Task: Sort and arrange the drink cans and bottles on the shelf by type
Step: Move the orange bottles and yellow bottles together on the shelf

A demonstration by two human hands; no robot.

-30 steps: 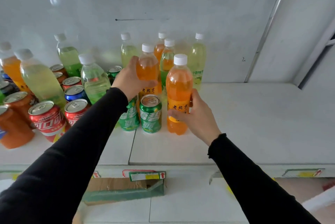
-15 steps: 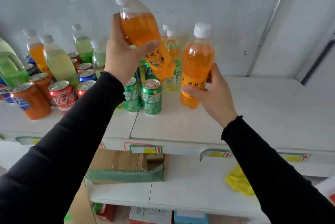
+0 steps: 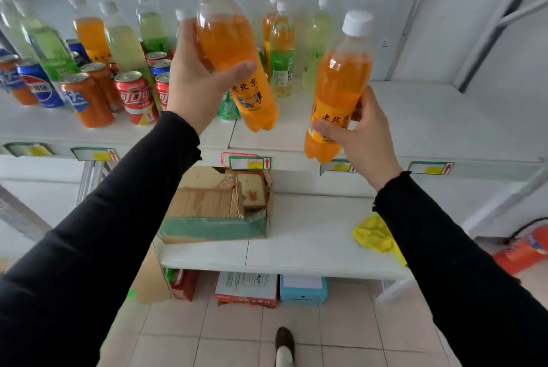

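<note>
Two clear plastic bottles of orange soda with white caps are off the shelf and in the air: the left orange bottle leans with its cap to the upper left, and the right orange bottle stands nearly upright, its base in front of the edge of the white upper shelf. The left hand wraps the middle of its bottle, thumb across the front just above the yellow label; the right hand curls around the lower labelled part of the other, thumb on the label. Both arms wear black sleeves and reach up from the near corners. Behind the raised bottles, far on the shelf, stand pale yellow-green plastic bottles and one more orange one, partly hidden. To the left crowd red cola cans, orange cans, a blue cola can and more green and yellow bottles (some blurred at the frame's edge); a green can peeks out just under the left hand. On the lower shelf sit an open cardboard box with green tape and a crumpled yellow cloth.
</note>
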